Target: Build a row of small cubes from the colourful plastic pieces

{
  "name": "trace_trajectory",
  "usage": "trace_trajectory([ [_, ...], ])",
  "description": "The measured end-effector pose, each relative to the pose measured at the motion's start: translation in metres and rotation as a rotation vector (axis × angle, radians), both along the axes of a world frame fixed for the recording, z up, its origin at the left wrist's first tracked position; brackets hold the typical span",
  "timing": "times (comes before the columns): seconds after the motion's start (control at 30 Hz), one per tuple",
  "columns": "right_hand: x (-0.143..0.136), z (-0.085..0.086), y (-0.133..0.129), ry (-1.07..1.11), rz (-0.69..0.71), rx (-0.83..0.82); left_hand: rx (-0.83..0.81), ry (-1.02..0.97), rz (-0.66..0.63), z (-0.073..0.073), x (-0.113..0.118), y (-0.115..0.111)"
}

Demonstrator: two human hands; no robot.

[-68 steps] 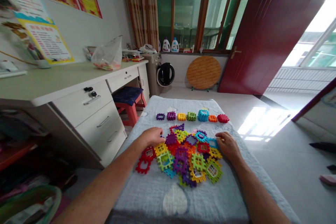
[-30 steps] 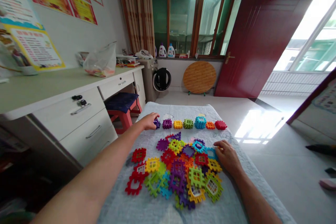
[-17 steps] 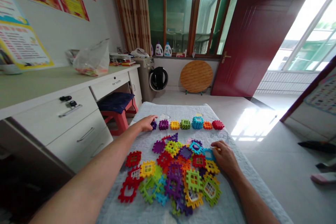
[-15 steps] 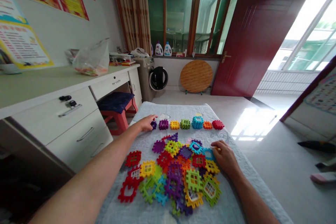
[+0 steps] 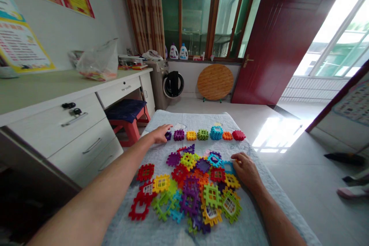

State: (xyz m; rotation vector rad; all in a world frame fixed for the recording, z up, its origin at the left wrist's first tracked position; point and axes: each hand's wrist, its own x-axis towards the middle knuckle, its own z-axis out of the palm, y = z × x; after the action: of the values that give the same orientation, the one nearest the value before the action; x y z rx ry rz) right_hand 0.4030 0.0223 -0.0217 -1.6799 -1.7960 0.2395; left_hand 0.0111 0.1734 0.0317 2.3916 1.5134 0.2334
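On grey cloth (image 5: pixel 173 121), left hand (image 5: pixel 160 133) half hiding purple block (image 5: pixel 168 135), grip unclear, right hand (image 5: pixel 245 169) loosely curled beside pile (image 5: pixel 191 186).

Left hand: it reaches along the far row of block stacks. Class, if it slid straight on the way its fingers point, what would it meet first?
The left hand already touches the dark purple stack. Pushing on, it would probably meet the brighter purple stack next.

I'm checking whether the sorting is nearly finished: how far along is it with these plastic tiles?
Early on. Done: a row of seven small stacks lines the far end of the grey cloth. In hand: the left hand touches the dark purple stack at the row's left end; the right hand rests beside the pile. Left: the big mixed pile.
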Motion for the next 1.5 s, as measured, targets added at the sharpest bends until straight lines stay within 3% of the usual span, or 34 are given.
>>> trace_trajectory([
  [0.13, 0.0, 0.0, 0.0, 0.0, 0.003, 0.005, 0.097, -0.02, -0.028, 0.015, 0.004, -0.029],
  [0.23, 0.0, 0.0, 0.0, 0.002, 0.012, 0.007, 0.061, -0.044, -0.184, 0.019, 0.01, -0.065],
  [0.37, -0.001, 0.001, 0.0, -0.01, 0.009, 0.018, -0.009, -0.02, -0.267, 0.008, 0.021, -0.104],
  [0.47, -0.002, 0.001, -0.001, -0.015, 0.006, 0.028, 0.023, -0.013, -0.244, -0.001, 0.025, -0.116],
  [0.6, -0.001, 0.001, -0.001, -0.006, 0.003, 0.034, 0.008, -0.043, -0.218, 0.006, 0.025, -0.121],
  [0.77, -0.001, 0.0, -0.001, -0.006, -0.002, 0.036, -0.038, -0.118, -0.045, 0.021, 0.014, -0.12],
  [0.9, -0.001, 0.0, -0.001, -0.006, 0.004, 0.039, -0.057, -0.043, 0.019, 0.013, 0.004, -0.111],
  [1.07, 0.0, -0.001, 0.0, -0.005, 0.009, 0.037, 0.043, 0.089, 0.096, 0.002, 0.0, -0.106],
  [1.33, -0.001, -0.001, 0.0, -0.007, 0.002, 0.024, -0.036, 0.127, 0.024, -0.005, 0.0, -0.103],
  [1.5, -0.002, 0.002, -0.001, 0.007, 0.011, 0.028, 0.077, 0.07, -0.017, 0.008, 0.006, -0.089],
])
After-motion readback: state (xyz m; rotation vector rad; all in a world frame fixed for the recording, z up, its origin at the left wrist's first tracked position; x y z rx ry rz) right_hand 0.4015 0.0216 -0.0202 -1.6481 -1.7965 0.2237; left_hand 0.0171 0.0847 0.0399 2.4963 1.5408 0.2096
